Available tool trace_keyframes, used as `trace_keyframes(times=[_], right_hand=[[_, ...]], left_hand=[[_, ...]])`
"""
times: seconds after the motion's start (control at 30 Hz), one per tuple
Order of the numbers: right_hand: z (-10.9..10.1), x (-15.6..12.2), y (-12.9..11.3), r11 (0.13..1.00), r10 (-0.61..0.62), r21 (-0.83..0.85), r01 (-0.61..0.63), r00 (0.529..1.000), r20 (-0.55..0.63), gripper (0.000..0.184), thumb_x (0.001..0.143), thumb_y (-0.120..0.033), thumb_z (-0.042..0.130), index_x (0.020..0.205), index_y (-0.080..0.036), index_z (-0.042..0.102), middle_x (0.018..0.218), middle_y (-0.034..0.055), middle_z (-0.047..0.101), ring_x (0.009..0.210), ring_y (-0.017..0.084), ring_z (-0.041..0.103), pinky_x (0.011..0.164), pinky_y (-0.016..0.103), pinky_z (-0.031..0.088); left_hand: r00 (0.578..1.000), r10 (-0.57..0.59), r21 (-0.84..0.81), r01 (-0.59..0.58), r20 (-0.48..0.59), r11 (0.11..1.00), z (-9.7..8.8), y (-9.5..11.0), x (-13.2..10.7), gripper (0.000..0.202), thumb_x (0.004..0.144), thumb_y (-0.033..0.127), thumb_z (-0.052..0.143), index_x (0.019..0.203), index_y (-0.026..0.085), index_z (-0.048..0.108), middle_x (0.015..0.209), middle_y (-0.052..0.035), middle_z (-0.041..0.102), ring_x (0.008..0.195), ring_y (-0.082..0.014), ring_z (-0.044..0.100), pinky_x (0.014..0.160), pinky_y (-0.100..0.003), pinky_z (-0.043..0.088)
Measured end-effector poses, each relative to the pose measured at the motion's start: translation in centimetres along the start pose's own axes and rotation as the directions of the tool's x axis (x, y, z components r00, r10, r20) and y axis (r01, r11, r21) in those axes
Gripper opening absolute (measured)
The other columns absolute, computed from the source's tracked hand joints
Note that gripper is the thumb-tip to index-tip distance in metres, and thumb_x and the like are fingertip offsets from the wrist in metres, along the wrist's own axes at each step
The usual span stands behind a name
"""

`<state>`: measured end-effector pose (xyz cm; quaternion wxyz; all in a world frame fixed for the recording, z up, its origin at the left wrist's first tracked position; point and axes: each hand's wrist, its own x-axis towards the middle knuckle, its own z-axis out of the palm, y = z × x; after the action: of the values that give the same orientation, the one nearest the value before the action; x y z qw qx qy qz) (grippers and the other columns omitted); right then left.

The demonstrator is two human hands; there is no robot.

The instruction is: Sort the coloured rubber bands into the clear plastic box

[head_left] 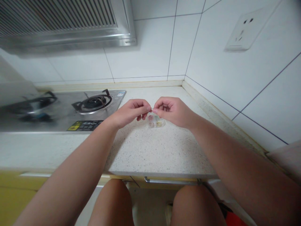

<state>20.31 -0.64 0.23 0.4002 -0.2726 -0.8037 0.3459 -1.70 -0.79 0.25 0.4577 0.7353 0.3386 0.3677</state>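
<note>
My left hand (133, 112) and my right hand (172, 110) meet almost fingertip to fingertip above the counter. Each pinches with thumb and index finger, and something tiny and thin lies between the two pinches, too small to name. Just below the fingers, a small clear plastic case (153, 126) rests on the speckled countertop (150, 150). Its compartments show bits of pink, green and yellow; my fingers partly cover its upper edge.
A gas stove (95, 102) with black burners is set into the counter on the left, beneath a metal range hood (70, 34). White tiled walls meet at the corner behind, with a socket (244, 29) at right. A drawer handle (171, 181) runs below the counter's front edge.
</note>
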Motion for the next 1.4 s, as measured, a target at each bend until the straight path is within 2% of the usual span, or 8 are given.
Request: trace_keyframes(times=[0.53,1.4], right_hand=[[-0.03,-0.06,0.18,1.0,0.002,-0.005,-0.002,0.999,0.051,0.018,0.086,-0.033,0.073,0.083,-0.016,0.066,0.064,-0.0024,0.056,0.057,0.009,0.047,0.051,0.024,0.034],[0.0,-0.04,0.38,1.0,0.002,-0.025,-0.001,0.998,0.058,0.018,0.087,-0.033,0.072,0.084,-0.016,0.067,0.064,-0.0021,0.057,0.058,0.009,0.048,0.051,0.023,0.035]], left_hand=[[1.0,-0.01,0.061,0.009,0.013,0.998,0.09,0.27,-0.07,0.026,0.09,0.039,0.066,0.084,0.014,0.066,0.064,-0.0001,0.059,0.055,-0.0086,0.05,0.051,-0.021,0.038],[1.0,-0.015,0.114,0.012,0.024,0.993,0.16,0.13,0.0,0.023,0.09,0.036,0.064,0.084,0.014,0.066,0.065,0.0004,0.059,0.057,-0.0086,0.051,0.052,-0.021,0.038]])
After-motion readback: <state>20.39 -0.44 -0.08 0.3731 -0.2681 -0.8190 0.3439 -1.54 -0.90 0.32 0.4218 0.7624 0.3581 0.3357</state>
